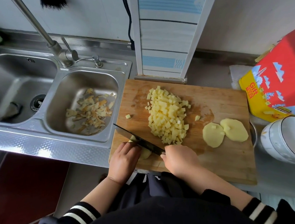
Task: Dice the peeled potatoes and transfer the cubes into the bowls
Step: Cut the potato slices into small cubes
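Steel counter runs along a pale wall, with a double sink (84, 95) on the left whose smaller basin holds a scatter of potato peelings (91, 109). Beside it lies a wooden cutting board (227, 163). A big heap of diced potato cubes (167, 117) sits in the board's middle, a few stray cubes lying apart from it, and two flat potato slices (225, 133) overlap near the right edge. At the board's near left corner the left hand (123, 161) curls its fingers down over a piece of peeled potato (145, 153), pinning it to the wood. The right hand (179, 162) is wrapped around the handle of a dark knife (137, 140), whose blade slants across that potato just ahead of the left fingers. White bowls (287, 140) stand stacked off the board's right side, below a red and yellow gift tin (277, 87)
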Available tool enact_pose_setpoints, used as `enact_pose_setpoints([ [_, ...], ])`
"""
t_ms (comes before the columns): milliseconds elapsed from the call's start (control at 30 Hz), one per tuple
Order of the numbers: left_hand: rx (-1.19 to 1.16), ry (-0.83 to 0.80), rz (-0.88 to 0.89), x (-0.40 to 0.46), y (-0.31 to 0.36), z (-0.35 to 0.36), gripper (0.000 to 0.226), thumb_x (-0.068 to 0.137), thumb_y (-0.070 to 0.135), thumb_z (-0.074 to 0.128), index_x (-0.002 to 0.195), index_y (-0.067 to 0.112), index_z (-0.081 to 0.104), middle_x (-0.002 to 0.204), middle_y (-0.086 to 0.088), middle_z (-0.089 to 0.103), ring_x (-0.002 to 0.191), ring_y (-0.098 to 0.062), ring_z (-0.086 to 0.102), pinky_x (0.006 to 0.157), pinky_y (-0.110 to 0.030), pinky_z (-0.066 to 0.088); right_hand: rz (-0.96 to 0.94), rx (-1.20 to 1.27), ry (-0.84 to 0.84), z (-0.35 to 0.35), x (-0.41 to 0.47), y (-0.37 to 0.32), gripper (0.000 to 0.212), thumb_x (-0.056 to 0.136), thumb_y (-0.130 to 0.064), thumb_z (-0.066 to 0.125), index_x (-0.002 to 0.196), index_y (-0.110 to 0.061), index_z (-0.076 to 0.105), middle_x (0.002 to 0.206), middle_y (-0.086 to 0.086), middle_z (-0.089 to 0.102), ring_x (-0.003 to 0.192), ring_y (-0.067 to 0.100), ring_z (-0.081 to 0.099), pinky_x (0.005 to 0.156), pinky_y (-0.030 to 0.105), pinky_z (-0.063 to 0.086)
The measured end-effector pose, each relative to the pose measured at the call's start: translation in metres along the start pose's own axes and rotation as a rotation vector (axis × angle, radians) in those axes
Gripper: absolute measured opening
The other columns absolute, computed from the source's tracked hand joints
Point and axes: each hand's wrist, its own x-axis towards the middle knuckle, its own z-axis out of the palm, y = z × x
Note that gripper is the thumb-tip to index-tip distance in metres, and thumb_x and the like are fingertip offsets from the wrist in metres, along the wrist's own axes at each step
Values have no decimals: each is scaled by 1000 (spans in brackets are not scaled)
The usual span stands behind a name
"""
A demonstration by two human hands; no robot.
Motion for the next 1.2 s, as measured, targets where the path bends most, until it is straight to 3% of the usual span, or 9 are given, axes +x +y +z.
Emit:
enact_pose_setpoints([
  [100,-27,-3,9,0,-2,-3,14,93,17,62,86,8,70,90,-2,65,78,-25,58,67,-36,50,2,45,-7,-6,0,2,30,103,-38,41,105,-16,60,78,-5,49,75,19,51,64,30,39],
  [267,-16,-17,59,-4,-5,-7,11,91,14,60,86,9,69,90,-4,62,79,-24,55,66,-34,48,-32,-7,19,-5,-11,2,32,103,-40,36,94,-18,56,78,-3,52,75,21,57,62,32,43],
  [467,26,-44,45,-5,-3,-7,5,82,6,67,86,9,69,88,-6,62,79,-28,55,64,-39,49,-73,-57,75,-4,-26,-2,31,104,-39,34,81,-20,42,67,-5,40,66,22,47,49,31,28],
  [600,44,-26,37,-5,-2,-7,9,85,10,62,85,11,71,86,-5,63,81,-25,51,67,-34,46,-102,-69,72,-5,-27,-4,34,104,-35,35,74,-20,36,65,-5,37,67,23,45,47,29,24],
  [767,29,-33,24,-6,-3,-6,8,84,10,64,86,12,72,87,-4,64,81,-26,54,67,-35,48,-97,-57,49,-1,-26,-2,36,104,-34,36,72,-21,34,65,-5,38,67,23,46,50,31,29],
  [933,14,-33,6,-6,-4,-5,6,85,9,66,86,12,72,88,-4,64,80,-27,56,66,-38,49,-83,-62,36,-3,-22,-4,25,105,-31,37,85,-18,47,68,-4,41,71,22,49,59,31,35],
  [1200,29,17,3,-8,-4,-5,17,91,18,58,87,10,72,87,-5,63,84,-25,52,71,-30,45,-50,-104,34,6,-10,-7,15,99,-11,44,92,-13,57,71,-3,45,72,23,51,54,29,35],
])
